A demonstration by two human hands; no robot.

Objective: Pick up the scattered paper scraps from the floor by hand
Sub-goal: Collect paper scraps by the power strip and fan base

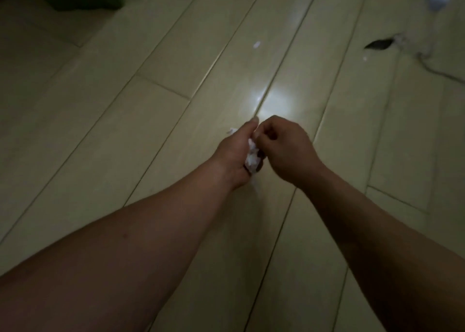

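Your left hand was cupped around a wad of white paper scraps, fingers curled and thumb up, with a corner of paper poking out past the far side of the knuckles. That hand was the only container in play; nothing like a bin or bag showed clearly, and the dark shape well away to the upper left of the grip was too dim to name.

Just right of the wad, touching it, your right hand was pinched shut at the fingertips, pressed to the open side of the left palm. Whether a scrap sat in that pinch, I could not tell; it was hidden.

The risk I judged greatest was spilling. The wad looked loose and already bulged from the palm, so pushing another piece in, or loosening the left fingers to admit it, could have dropped scraps back to the floor. A pale fleck just below the left wrist may already have been one such piece.

Beyond the grip, a small white scrap lay well ahead. Farther right, a dark scrap lay by a cord, with tiny white bits near it; in that dimness these could easily have been missed.
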